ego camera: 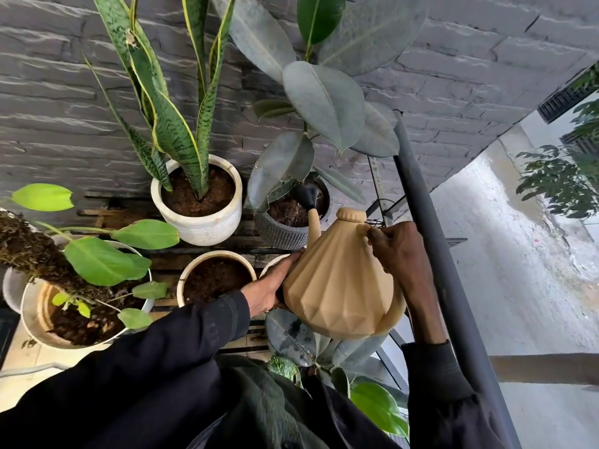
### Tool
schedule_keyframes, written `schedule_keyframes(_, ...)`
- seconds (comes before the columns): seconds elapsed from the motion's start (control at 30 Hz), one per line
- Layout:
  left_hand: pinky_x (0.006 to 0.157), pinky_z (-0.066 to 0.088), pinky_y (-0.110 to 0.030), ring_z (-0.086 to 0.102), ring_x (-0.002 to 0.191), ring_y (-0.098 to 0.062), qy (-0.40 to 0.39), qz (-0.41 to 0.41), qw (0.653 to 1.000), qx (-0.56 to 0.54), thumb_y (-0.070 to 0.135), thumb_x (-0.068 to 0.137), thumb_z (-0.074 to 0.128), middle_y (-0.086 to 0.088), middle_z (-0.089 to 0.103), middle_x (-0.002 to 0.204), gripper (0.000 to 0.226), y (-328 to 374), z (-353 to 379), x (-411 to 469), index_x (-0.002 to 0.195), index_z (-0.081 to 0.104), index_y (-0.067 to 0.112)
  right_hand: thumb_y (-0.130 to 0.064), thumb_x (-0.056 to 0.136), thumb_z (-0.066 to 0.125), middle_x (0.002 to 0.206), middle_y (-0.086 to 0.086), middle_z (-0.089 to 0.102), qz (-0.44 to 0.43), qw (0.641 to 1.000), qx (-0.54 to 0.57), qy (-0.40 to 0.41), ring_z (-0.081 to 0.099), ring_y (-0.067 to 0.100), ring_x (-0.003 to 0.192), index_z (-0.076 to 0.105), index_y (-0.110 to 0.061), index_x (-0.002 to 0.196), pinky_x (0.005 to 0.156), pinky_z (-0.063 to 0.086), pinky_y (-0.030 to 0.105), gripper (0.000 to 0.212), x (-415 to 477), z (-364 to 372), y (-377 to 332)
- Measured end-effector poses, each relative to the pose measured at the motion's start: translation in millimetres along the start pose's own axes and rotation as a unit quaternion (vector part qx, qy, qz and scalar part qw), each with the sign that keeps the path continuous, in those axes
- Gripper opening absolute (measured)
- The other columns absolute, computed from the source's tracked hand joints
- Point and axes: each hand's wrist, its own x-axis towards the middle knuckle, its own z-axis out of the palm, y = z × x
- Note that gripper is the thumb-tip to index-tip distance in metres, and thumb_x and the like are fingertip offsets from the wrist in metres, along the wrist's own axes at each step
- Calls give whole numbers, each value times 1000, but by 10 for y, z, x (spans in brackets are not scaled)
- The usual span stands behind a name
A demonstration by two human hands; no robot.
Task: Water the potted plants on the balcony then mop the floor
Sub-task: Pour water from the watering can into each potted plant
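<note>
A tan faceted watering can [337,283] is tilted forward, its black rose [308,193] over the soil of the dark ribbed pot [285,233] that holds the rubber plant [324,102]. My right hand [398,251] grips the can's handle near the lid. My left hand [269,286] presses flat against the can's left side, fingers straight. Nearby stand a snake plant in a white pot [201,228], a cream pot of bare soil [184,280] and a leafy plant on a moss pole in a white pot [29,319].
A dark metal railing post [431,254] runs diagonally just right of the can. A grey brick wall [64,102] backs the pots. More leaves [379,406] sit below the can near my body. Beyond the railing lies pale ground far below.
</note>
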Motion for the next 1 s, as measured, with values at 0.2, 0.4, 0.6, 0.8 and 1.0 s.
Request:
schedule_keyframes(0.2, 61, 55, -28, 75, 79, -20, -1, -3, 1000, -6, 73, 87, 57, -1, 81, 84, 58, -1, 5, 19, 108, 74, 22, -37, 102, 69, 66, 34, 60, -11, 999, 28, 28, 47, 25, 55, 68, 18, 82, 57, 55, 53, 58, 9, 108, 236)
schedule_keyframes(0.4, 60, 55, -25, 76, 68, -13, -5, 15, 1000, -10, 63, 91, 61, 2, 81, 81, 40, 29, -18, 49, 101, 73, 26, -62, 89, 67, 51, -4, 27, -26, 991, 100, 82, 22, 11, 49, 43, 4, 56, 44, 22, 27, 78, -176, 317, 571)
schedule_keyframes(0.6, 80, 53, -30, 69, 104, -21, 23, 50, 998, 3, 56, 85, 73, -5, 77, 110, 45, 55, -40, 93, 117, 73, 24, -48, 85, 69, 46, -10, 28, -18, 974, 185, 127, 22, 9, 45, 53, 4, 56, 44, 19, 20, 62, -392, 538, 860)
schedule_keyframes(0.8, 106, 50, -38, 67, 116, -22, 36, 132, 991, 6, 39, 87, 77, -3, 77, 117, 38, 46, -81, 96, 119, 76, 19, -51, 93, 75, 45, -12, 33, -18, 957, 247, 149, 24, 6, 46, 53, -15, 51, 46, 24, 21, 60, -489, 735, 1032)
schedule_keyframes(1.0, 104, 51, -35, 70, 113, -17, 39, 181, 982, 24, 44, 81, 81, 7, 79, 109, 35, 23, -116, 77, 114, 77, 30, -51, 93, 77, 47, -10, 37, -23, 949, 264, 170, 30, 9, 47, 52, -29, 52, 48, 32, 29, 53, -508, 879, 1185)
